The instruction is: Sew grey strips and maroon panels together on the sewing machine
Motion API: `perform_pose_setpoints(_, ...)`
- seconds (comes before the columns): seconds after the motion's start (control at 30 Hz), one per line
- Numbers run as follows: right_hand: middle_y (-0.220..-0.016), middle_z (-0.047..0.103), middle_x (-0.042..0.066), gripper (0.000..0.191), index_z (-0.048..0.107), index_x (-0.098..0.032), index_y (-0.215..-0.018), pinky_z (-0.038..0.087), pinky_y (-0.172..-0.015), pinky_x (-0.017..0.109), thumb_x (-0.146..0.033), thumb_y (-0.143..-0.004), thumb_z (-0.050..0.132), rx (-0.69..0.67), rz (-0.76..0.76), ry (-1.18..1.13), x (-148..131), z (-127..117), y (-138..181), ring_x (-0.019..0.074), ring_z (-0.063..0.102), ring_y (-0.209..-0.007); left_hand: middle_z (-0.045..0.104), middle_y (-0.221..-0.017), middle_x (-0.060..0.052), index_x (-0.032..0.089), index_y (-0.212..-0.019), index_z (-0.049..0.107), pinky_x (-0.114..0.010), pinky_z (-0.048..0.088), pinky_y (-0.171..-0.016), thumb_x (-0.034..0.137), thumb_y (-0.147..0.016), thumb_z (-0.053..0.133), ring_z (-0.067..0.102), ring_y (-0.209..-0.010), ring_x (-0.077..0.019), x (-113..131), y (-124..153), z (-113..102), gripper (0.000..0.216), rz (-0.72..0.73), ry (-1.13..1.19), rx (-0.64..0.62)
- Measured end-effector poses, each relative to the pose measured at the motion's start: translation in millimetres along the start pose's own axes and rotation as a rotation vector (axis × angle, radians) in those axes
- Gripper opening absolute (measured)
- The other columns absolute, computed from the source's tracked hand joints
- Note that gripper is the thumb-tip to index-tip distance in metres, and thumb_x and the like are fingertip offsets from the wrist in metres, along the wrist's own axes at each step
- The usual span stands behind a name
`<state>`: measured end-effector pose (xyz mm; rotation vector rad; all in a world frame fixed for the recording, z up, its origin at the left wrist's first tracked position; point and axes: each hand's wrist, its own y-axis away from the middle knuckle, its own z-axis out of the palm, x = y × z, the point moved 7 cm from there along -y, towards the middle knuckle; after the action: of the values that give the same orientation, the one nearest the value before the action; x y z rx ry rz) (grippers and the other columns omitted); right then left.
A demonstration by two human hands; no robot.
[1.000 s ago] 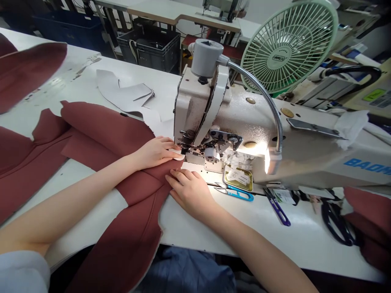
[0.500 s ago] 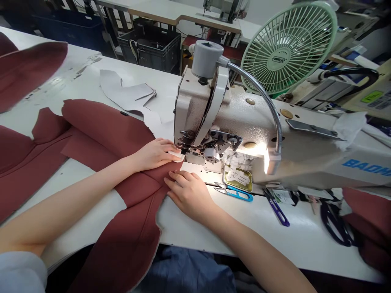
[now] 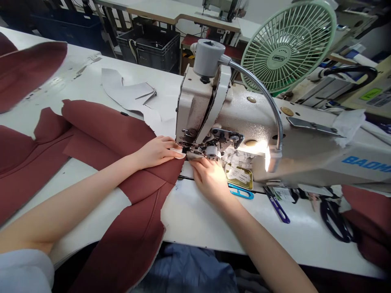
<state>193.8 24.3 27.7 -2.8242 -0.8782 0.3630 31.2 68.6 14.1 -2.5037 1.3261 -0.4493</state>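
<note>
A panel of maroon fabric (image 3: 146,179) with stitched seams lies under the sewing machine (image 3: 207,106), its edge by the needle area. My left hand (image 3: 159,152) rests on this panel left of the needle. Thumb and fingers close on a small white piece (image 3: 180,154) whose exact kind I cannot make out. My right hand (image 3: 210,177) reaches in below the machine head, right of the fabric edge. Its fingertips are partly hidden by the presser parts, so what they touch does not show. Blue thread snips (image 3: 242,192) lie beside that wrist, partly covered.
A gold-rimmed tin (image 3: 240,177), purple snips (image 3: 277,207) and dark-handled scissors (image 3: 334,221) lie right of the hands. A lit lamp (image 3: 273,158) hangs on a flexible neck. Behind stand a green fan (image 3: 279,59) and a grey crate (image 3: 165,53). White scraps (image 3: 130,95) lie at the back left.
My right hand has left the maroon fabric edge and moved right and up, under the machine head. It now covers the blades of the blue snips. My left hand stays nearly in place.
</note>
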Motion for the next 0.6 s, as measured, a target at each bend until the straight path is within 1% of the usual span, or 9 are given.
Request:
perform_pose_setpoints(0.07,-0.119,0.066,0.011,0.03,0.066,-0.017,-0.118,0.042,-0.087,0.037,-0.019,-0.095,0.047,-0.014,-0.116,-0.052,-19.6,4.8,3.6,0.0221,0.058,-0.104,0.068,-0.114,-0.004,0.033,-0.113,0.071,-0.033,0.045,-0.088,0.028,-0.1,0.044,0.056,-0.105,-0.0188,-0.1,0.8,0.3,0.031,-0.005,-0.011,-0.005)
perform_pose_setpoints(0.13,-0.129,0.061,0.011,0.035,0.061,-0.017,-0.127,0.042,-0.088,0.038,-0.019,-0.093,0.049,-0.059,-0.219,-0.074,-38.6,9.6,8.8,0.0235,0.054,-0.111,0.069,-0.114,-0.003,0.032,-0.111,0.072,-0.033,0.044,-0.089,0.03,-0.1,0.044,0.055,-0.107,-0.0189,1.6,2.7,1.0,0.03,0.011,-0.007,-0.022)
perform_pose_setpoints(0.2,-0.134,0.058,0.011,0.041,0.057,-0.017,-0.132,0.043,-0.087,0.039,-0.022,-0.092,0.051,-0.105,-0.279,-0.075,-52.3,12.9,13.3,0.0251,0.052,-0.114,0.069,-0.115,-0.002,0.032,-0.108,0.073,-0.033,0.043,-0.088,0.03,-0.101,0.043,0.056,-0.109,-0.0188,4.0,5.3,1.3,0.03,0.03,0.0,-0.036)
perform_pose_setpoints(0.27,-0.134,0.058,0.011,0.041,0.056,-0.017,-0.132,0.043,-0.086,0.04,-0.026,-0.093,0.052,-0.114,-0.289,-0.064,-58.9,13.5,15.2,0.0259,0.051,-0.113,0.068,-0.117,-0.001,0.032,-0.107,0.072,-0.033,0.042,-0.087,0.03,-0.101,0.043,0.056,-0.108,-0.0185,6.1,7.5,0.6,0.03,0.041,0.002,-0.036)
perform_pose_setpoints(0.33,-0.131,0.06,0.011,0.038,0.058,-0.017,-0.131,0.043,-0.083,0.039,-0.027,-0.095,0.051,-0.093,-0.286,-0.04,-61.3,13.7,15.1,0.0255,0.052,-0.111,0.068,-0.117,0.0,0.032,-0.107,0.072,-0.033,0.041,-0.086,0.031,-0.101,0.042,0.056,-0.107,-0.0182,7.2,8.4,-0.3,0.03,0.045,0.0,-0.028)
perform_pose_setpoints(0.47,-0.126,0.064,0.009,0.033,0.061,-0.02,-0.127,0.042,-0.079,0.037,-0.019,-0.097,0.048,-0.03,-0.275,0.023,-60.7,18.1,13.9,0.0229,0.055,-0.107,0.069,-0.117,0.0,0.032,-0.106,0.072,-0.032,0.041,-0.086,0.031,-0.101,0.043,0.055,-0.106,-0.0181,7.7,7.6,-0.7,0.03,0.046,0.012,-0.023)
perform_pose_setpoints(0.6,-0.124,0.065,0.008,0.031,0.063,-0.02,-0.124,0.041,-0.078,0.036,-0.015,-0.096,0.049,0.013,-0.277,0.05,-60.8,22.0,14.8,0.0221,0.056,-0.106,0.068,-0.119,0.001,0.032,-0.107,0.072,-0.033,0.041,-0.087,0.03,-0.101,0.045,0.055,-0.109,-0.0182,7.1,7.6,1.2,0.028,0.025,0.023,-0.053)
